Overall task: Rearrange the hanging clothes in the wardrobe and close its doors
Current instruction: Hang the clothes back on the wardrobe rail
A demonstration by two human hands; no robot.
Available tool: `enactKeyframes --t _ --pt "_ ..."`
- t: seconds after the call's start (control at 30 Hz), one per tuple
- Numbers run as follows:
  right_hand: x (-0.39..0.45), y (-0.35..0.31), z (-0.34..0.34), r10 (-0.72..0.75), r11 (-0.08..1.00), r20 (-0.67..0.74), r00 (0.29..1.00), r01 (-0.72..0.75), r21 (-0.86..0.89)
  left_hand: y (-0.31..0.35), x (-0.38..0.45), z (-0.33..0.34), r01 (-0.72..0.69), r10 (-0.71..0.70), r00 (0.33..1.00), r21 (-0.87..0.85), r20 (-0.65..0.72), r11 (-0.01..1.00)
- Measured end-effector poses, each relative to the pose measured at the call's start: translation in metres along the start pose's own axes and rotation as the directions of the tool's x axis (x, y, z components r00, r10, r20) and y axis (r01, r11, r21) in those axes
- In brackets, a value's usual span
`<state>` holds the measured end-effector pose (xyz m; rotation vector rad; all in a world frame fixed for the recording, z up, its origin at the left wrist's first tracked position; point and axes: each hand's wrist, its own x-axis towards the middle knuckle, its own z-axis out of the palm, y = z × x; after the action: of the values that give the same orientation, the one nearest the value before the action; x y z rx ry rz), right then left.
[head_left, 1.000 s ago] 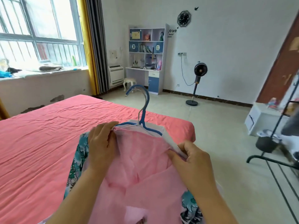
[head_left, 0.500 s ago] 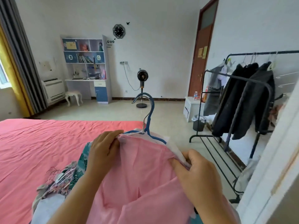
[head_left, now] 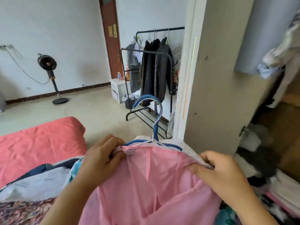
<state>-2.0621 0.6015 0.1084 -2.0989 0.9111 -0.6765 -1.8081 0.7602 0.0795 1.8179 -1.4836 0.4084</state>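
**Pink garment on blue hanger, held up at wardrobe door**

Pink garment (head_left: 151,184) sits on a blue hanger (head_left: 155,125), low centre of view, just left of the open wardrobe door (head_left: 209,88). Hanger hook points up, open end curling left; shoulder bar runs left-right btwn the two hands, garment hanging down twd the person.

Vs 0.5 s ago: view has swung right. Bookshelf, clock and curtain gone from sight; door panel now fills the right half w/ wardrobe interior (head_left: 266,130) showing beyond it. Clothes rack (head_left: 155,65) w/ dark coats now sits centre, standing fan (head_left: 48,65) at left. Red bed (head_left: 39,143) shrunk to lower left. Grip on garment unchanged.

Left hand (head_left: 103,158): fingers curled, pinching the pink collar edge at the hanger's left shoulder. Right hand (head_left: 222,174): fingers curled, gripping pink fabric and a white layer at the right shoulder.
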Motion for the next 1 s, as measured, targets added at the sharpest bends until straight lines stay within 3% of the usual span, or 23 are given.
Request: enactKeyframes --t 0.23,0.43,0.77,1.0 --pt "-0.053 0.042 -0.084 0.273 0.956 -0.209 0.939 -0.289 -0.047 0.08 0.038 0.072 -0.214 0.236 0.968 -0.216 0.081 0.953" --pt "-0.093 0.065 -0.149 0.358 0.917 -0.386 0.85 -0.398 -0.025 0.152 0.07 0.132 -0.278 0.338 0.937 -0.392 0.091 0.877" --pt "-0.154 0.111 -0.257 0.521 0.811 -0.647 0.557 -0.558 0.173 0.305 0.126 0.237 -0.331 0.523 0.842 -0.642 0.129 0.692" --pt "-0.182 0.141 -0.327 0.478 0.833 -0.773 0.416 -0.494 0.249 0.418 0.178 0.314 -0.326 0.594 0.798 -0.755 0.103 0.569"
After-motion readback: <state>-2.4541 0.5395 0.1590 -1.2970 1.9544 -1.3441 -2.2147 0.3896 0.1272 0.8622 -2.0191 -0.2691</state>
